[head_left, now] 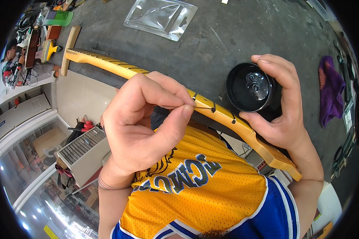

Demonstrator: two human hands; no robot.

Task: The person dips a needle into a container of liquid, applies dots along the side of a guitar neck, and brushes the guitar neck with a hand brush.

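Note:
A pale yellow guitar neck (107,63) lies diagonally along the table's near edge, its left end on a wooden support (71,42). Pinched between thumb and finger of my left hand (145,123) is a thin dark stick (203,108), its tip at a black smear (213,108) on the fretboard. Other short black marks run across the board. My right hand (281,101) grips a black round cup (233,85) with glossy dark contents, close beside the neck's right part. The headstock (285,163) extends below my right wrist.
A clear plastic package (159,18) sits at the back of the grey table (211,44), and a purple cloth (329,89) with tools at the right. Far left, another person (14,67) is near assorted objects. A grey slatted case (81,151) stands below the table's left edge.

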